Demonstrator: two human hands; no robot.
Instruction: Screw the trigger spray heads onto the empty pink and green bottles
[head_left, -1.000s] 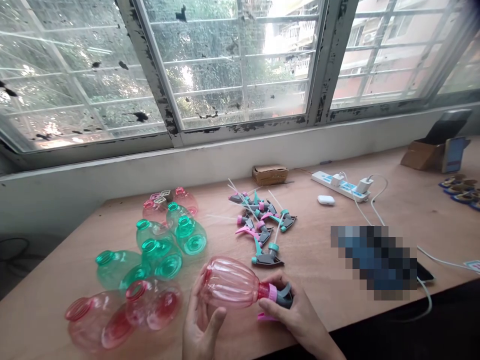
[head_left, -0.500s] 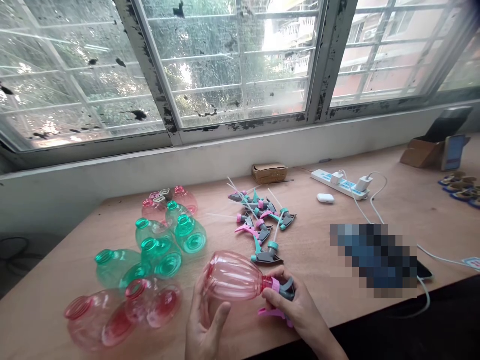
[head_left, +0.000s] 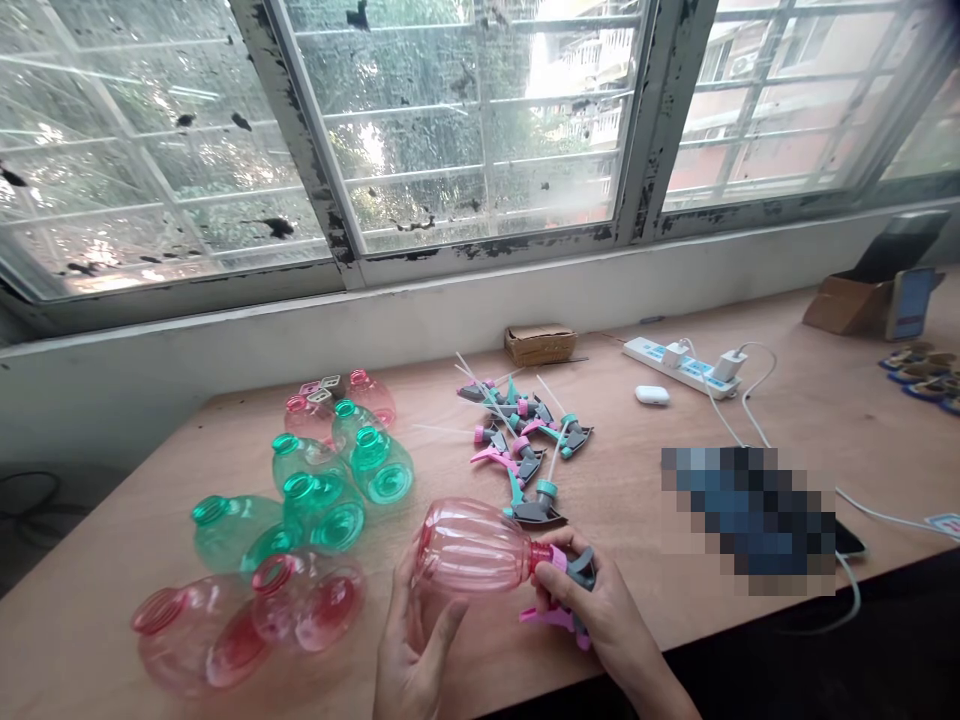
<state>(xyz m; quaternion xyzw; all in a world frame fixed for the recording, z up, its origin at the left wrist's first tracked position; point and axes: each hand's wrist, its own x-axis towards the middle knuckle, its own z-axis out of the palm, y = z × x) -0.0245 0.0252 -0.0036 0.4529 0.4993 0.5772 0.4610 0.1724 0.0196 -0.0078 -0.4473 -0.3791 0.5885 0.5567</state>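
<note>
A clear pink spray bottle (head_left: 474, 546) lies sideways in the air above the table, its neck pointing right. My left hand (head_left: 416, 630) is curved around its base end, thumb on the near side. At the neck, my right hand (head_left: 592, 600) grips a trigger sprayer (head_left: 581, 568) with a pink collar and grey head; its pink trigger hangs below. The collar sits against the red neck threads; how far it is screwed on I cannot tell. Beyond the bottle lies a pile of loose trigger sprayers (head_left: 525, 455), pink or teal with grey, some with thin tubes sticking out.
To the left lie several green bottles (head_left: 322, 510) and pink bottles (head_left: 199, 635) without tops. A small cardboard box (head_left: 538, 345) rests by the wall. On the right are a power strip (head_left: 679, 367) with chargers, a white earbud case (head_left: 652, 396) and a blurred-out dark item (head_left: 750, 515).
Both hands and the pink bottle have shifted very slightly right. The right fingers have moved a little around the sprayer's collar; the grip is otherwise the same.
</note>
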